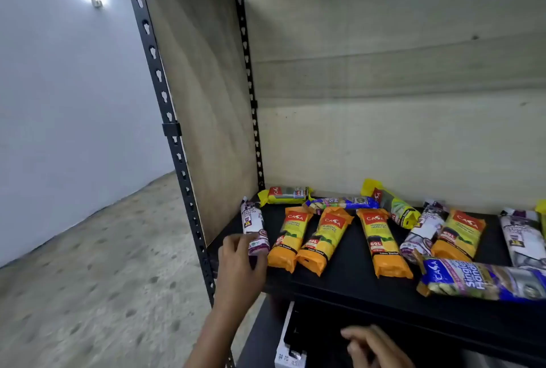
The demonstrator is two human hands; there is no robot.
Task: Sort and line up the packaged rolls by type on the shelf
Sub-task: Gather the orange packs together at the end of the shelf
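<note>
Packaged rolls lie on a black shelf (348, 273). At the far left is a white-and-purple roll (253, 224); my left hand (240, 264) has its fingers closed around the near end. Beside it lie three orange rolls (291, 237) (325, 239) (381, 242) side by side; a fourth orange roll (459, 234) lies further right. Two yellow rolls (288, 195) (393, 203) and a blue roll (342, 203) lie at the back. More white rolls (422, 228) (523, 237) and a large blue roll (484, 279) sit on the right. My right hand (375, 347) hangs below the shelf, fingers loosely curled, holding nothing.
A perforated black upright (174, 137) and a wooden side panel (204, 86) bound the shelf on the left; a wooden back panel (384, 86) closes the rear. A white box (288, 347) sits on the lower level. Concrete floor (88, 279) lies to the left.
</note>
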